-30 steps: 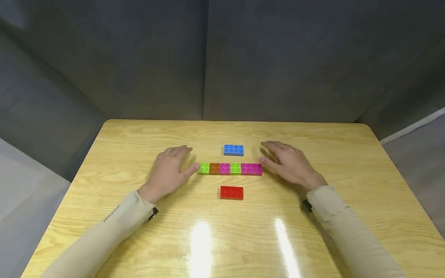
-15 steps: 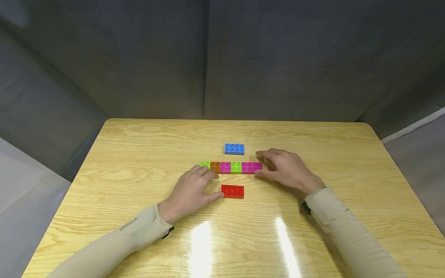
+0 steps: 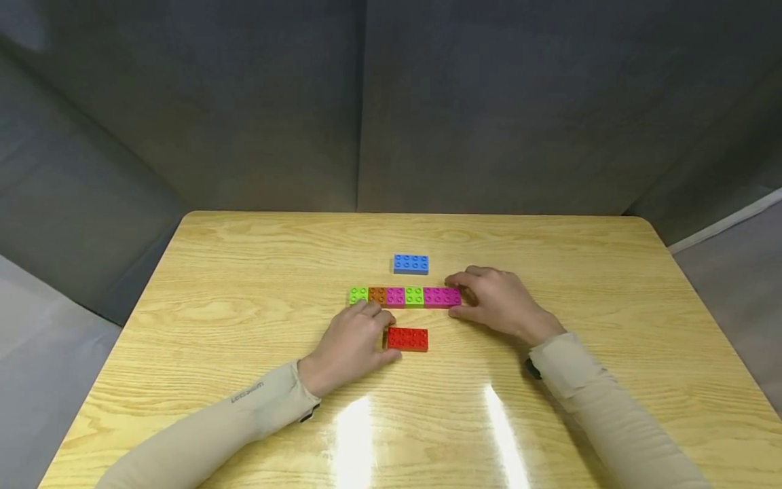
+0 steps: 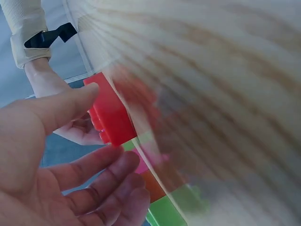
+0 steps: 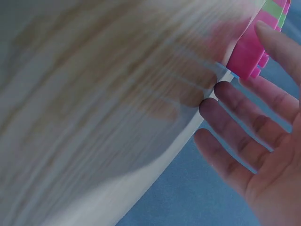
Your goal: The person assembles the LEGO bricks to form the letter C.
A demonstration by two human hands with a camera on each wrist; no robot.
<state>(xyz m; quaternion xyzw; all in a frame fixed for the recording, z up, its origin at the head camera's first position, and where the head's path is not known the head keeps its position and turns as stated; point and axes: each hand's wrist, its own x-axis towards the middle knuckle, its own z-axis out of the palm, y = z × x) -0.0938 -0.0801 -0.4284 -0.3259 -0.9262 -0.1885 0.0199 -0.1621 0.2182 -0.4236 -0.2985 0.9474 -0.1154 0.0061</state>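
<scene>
My left hand (image 3: 349,345) is at the left end of a red toy brick (image 3: 407,339), thumb on its near side and index finger by its far left corner. In the left wrist view the thumb overlaps the red brick (image 4: 113,110) and the other fingers are loosely bent. The right hand (image 3: 502,302) has its thumb and index finger on either side of the long magenta brick (image 3: 441,297), at the right end of a row. Its remaining fingers are spread out in the right wrist view, where the magenta brick (image 5: 247,52) shows beside the thumb.
Leftward from the magenta brick the row holds a green brick (image 3: 414,297), a pink brick (image 3: 395,297), an orange-brown brick (image 3: 377,295) and another green brick (image 3: 358,294). Behind it lies a blue brick (image 3: 411,264). Grey curtains (image 3: 489,109) hang past the wooden table's (image 3: 244,244) far edge.
My left hand has come from the row's left end toward me and rightward to the red brick. The right hand has moved slightly left and nearer, its thumb and index finger now around the magenta end.
</scene>
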